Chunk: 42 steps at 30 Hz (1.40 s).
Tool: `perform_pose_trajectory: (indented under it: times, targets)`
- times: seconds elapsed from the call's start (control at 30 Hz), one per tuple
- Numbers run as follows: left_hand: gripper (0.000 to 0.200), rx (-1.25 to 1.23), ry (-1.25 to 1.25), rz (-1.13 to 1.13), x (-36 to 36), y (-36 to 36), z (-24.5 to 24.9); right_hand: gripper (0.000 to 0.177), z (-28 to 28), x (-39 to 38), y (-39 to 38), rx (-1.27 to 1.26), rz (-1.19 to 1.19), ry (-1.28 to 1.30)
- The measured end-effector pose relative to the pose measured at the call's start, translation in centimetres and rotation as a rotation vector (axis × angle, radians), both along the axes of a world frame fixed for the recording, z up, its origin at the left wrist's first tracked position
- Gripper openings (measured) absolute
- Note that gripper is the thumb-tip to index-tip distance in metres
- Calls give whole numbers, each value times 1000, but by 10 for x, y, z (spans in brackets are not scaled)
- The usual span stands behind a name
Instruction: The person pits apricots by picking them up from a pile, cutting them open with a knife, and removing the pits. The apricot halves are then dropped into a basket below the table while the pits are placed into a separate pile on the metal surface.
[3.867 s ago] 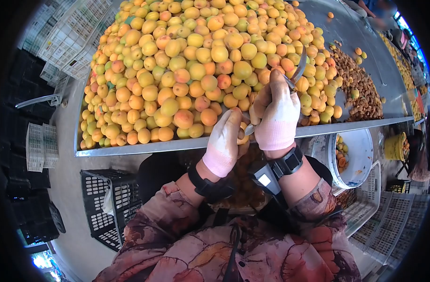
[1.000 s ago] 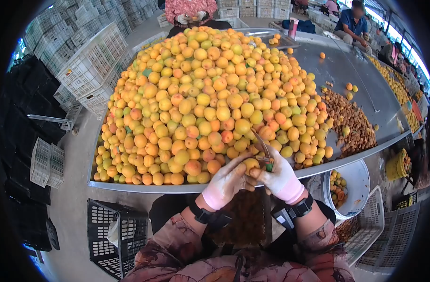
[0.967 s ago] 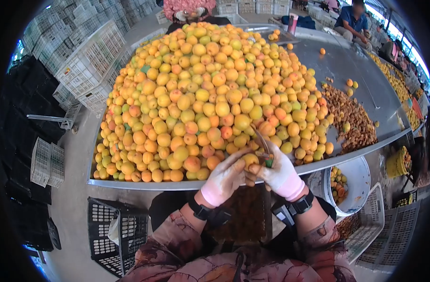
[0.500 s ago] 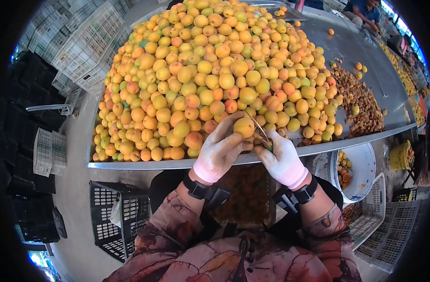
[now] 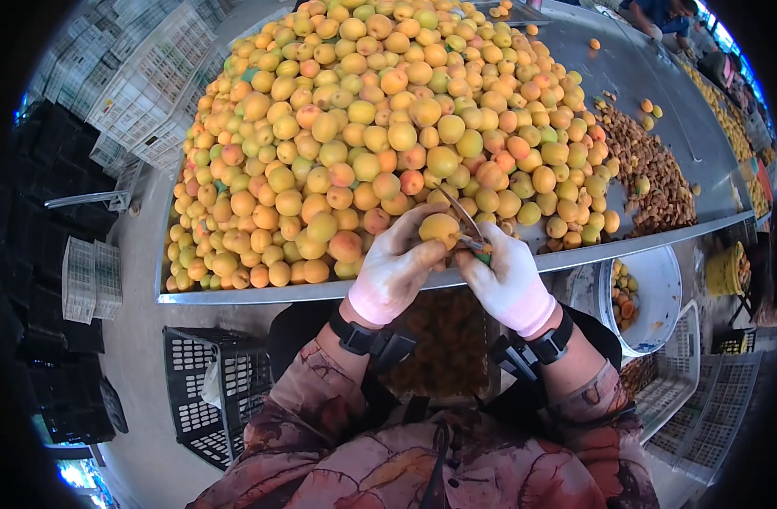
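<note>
Our left hand (image 5: 387,270) keeps its grip partly closed round a yellow fruit (image 5: 439,230), thumb below and fingers curled along its far side, while our right hand (image 5: 513,287) has its grip closed on a curved knife (image 5: 463,214) by the green handle. We have the fruit between the two hands, at the left fingertips and just beside the blade, above the near edge of the table (image 5: 660,246), with the heaped fruit (image 5: 363,140) beyond.

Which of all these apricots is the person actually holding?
The yellow-orange apricot in the left hand, close to the knife held in the right hand; the piled apricots behind it lie on the metal table.
</note>
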<state>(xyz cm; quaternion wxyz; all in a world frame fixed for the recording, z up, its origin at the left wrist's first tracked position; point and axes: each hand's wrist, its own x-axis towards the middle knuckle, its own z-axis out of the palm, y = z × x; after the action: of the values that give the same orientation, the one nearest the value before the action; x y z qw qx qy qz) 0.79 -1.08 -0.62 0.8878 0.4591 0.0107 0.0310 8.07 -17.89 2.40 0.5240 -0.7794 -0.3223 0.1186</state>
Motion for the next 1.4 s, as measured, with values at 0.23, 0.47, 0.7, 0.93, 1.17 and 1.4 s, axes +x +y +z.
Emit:
perform_pose_trajectory:
  times: [0.23, 0.47, 0.7, 0.93, 1.17, 1.4]
  targets:
    - [47, 165, 59, 60, -2, -6, 7, 27, -10, 0, 1, 15, -7, -58]
    - [53, 311, 85, 81, -1, -5, 2, 27, -24, -1, 10, -22, -75, -52]
    - [40, 483, 25, 186, -5, -9, 12, 29, -24, -3, 17, -56, -93, -20]
    - [41, 609, -31, 239, -3, -11, 3, 24, -39, 0, 21, 112, -51, 98]
    - [43, 557, -12, 114, 3, 1, 6, 18, -15, 13, 2, 222, 264, 1110]
    - [52, -65, -80, 81, 10, 0, -11, 14, -6, 17, -6, 64, 278, 756]
